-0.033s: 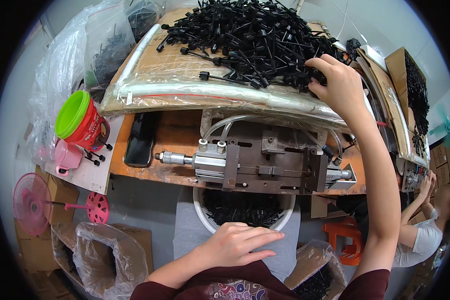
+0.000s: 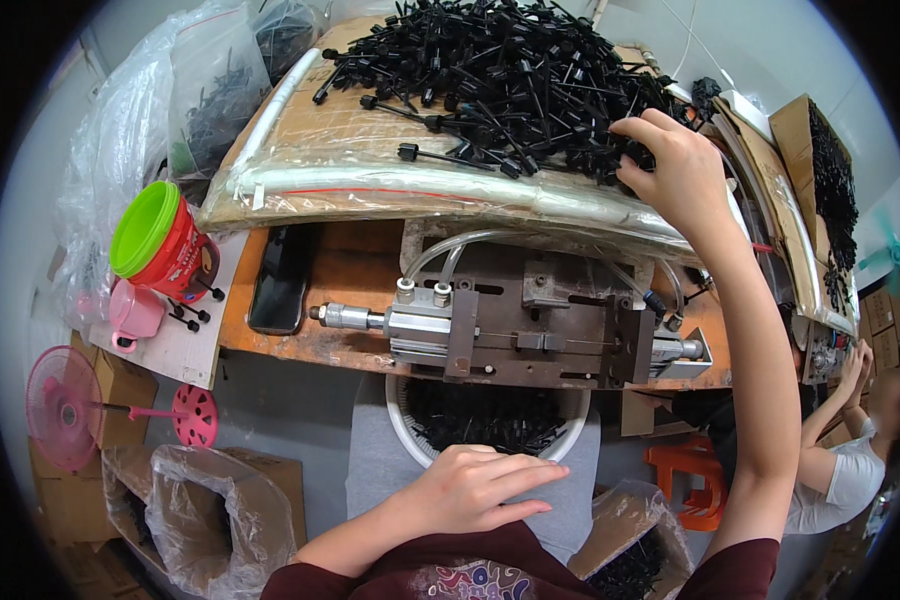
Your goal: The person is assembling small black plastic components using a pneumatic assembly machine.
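My right hand [image 2: 673,168] reaches into the right side of a heap of black plastic parts with thin stems and ribbed heads [image 2: 510,85]. Its thumb and forefinger are bent and apart, with black parts visible between and behind them; the other fingertips are hidden. Low in front of me, my left hand [image 2: 485,487] is open, fingers stretched to the right, holding nothing. Just beyond it, a white basin [image 2: 398,425] of black pieces sits at my lap. Between the hands stands a metal clamping fixture [image 2: 540,335] with a silver cylinder at each end.
The heap lies on a plastic-wrapped cardboard board [image 2: 300,130]. Clear air tubes [image 2: 460,240] loop over the fixture. At left are a dark phone [image 2: 278,285], a red bucket [image 2: 182,250], a pink cup [image 2: 137,312] and a pink fan [image 2: 65,408]. A co-worker [image 2: 850,470] sits far right.
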A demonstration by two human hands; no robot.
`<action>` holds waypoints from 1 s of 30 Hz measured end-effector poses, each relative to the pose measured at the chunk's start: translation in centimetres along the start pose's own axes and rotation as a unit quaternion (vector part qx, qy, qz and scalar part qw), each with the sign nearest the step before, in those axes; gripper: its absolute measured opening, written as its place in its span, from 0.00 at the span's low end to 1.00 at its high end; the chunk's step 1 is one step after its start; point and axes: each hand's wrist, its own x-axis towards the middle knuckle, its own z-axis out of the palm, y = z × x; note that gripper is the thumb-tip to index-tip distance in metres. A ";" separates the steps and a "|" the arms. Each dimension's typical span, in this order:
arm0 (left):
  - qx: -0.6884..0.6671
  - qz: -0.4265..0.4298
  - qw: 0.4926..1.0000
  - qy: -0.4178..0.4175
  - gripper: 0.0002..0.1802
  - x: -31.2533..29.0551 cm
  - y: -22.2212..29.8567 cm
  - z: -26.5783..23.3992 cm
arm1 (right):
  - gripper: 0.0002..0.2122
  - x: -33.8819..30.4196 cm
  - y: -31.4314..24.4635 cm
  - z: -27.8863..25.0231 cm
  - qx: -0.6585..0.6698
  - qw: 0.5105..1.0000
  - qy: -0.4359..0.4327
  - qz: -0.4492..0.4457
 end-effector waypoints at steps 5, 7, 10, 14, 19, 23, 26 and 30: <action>-0.003 0.007 1.000 -0.008 0.22 0.5 -0.2 0.0 | 0.12 -0.1 0.1 0.3 0.017 0.999 -0.041 0.001; -0.006 0.004 1.000 -0.006 0.22 0.4 -0.2 0.1 | 0.13 0.0 -0.6 0.6 0.005 0.999 -0.047 -0.005; -0.001 0.003 1.000 0.003 0.21 0.5 -0.1 0.0 | 0.13 0.2 -0.9 0.8 -0.010 0.998 -0.057 0.004; 0.003 0.001 1.000 0.008 0.21 0.4 -0.1 0.0 | 0.11 0.5 -0.8 0.7 -0.011 0.998 -0.058 0.025; -0.006 0.001 1.000 0.019 0.21 0.2 -0.5 0.2 | 0.09 0.7 -0.4 0.2 0.066 0.994 -0.028 0.078; -0.008 0.001 1.000 0.013 0.21 0.4 -0.5 0.2 | 0.08 1.0 0.0 0.2 0.117 0.987 -0.036 0.100; 0.006 -0.006 1.000 0.005 0.22 0.3 -0.3 0.1 | 0.06 1.2 -0.4 0.9 0.111 0.989 -0.033 0.088; -0.002 -0.006 1.000 0.015 0.21 0.3 -0.4 0.1 | 0.08 1.7 0.2 -0.6 0.176 0.974 0.009 0.139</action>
